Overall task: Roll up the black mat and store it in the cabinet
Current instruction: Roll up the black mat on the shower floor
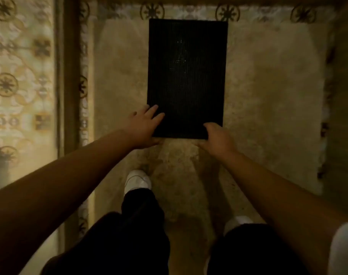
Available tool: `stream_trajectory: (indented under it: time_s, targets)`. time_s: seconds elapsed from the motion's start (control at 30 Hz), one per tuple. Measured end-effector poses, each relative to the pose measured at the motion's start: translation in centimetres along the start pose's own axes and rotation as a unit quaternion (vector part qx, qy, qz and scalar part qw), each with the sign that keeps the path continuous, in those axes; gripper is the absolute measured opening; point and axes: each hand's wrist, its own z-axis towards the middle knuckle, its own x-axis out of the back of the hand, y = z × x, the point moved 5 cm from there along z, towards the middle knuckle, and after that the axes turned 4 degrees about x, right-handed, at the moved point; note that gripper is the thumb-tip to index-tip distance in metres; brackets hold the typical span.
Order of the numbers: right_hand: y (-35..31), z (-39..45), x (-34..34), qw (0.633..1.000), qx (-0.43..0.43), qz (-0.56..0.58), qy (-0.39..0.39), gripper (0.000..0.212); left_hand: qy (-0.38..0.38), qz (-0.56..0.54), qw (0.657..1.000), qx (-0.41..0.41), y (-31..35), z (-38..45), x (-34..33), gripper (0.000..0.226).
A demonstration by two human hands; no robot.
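Mat is lying flat and unrolled on a pale rug, its long sides running away from the person and its near short edge sitting just ahead of the feet. Both hands are meeting that near edge at its two corners. The left hand is resting on the near left corner with fingers spread apart over the mat's top and the thumb reaching along under the near edge. The right hand is curling over the near right corner, fingers bent together onto the top surface; whether it is truly pinching the edge cannot be told in the dim, blurred view. The edge itself is looking flat, not lifted.

Bare rug is showing on every side of the mat: a wide stretch to the right, a narrower strip to the left before the patterned border, and a thin band beyond the far edge. A white shoe is standing on the rug just behind the near edge, apart from the mat; black trousers are filling the lower frame.
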Motion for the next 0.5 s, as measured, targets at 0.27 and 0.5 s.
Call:
stream_trajectory:
  time_s: [0.27,0.5]
  targets:
    - [2.9,5.0,-4.8,0.976,0.09,-0.193,0.036,0.075,0.013,0.059,0.998,-0.013,-0.4,5.2,-7.7,0.072]
    - [2.7,5.6,-4.0,0.959,0.125,-0.253,0.002,0.069,0.022,0.063,0.997,-0.027,-0.4,5.7,-8.3,0.057]
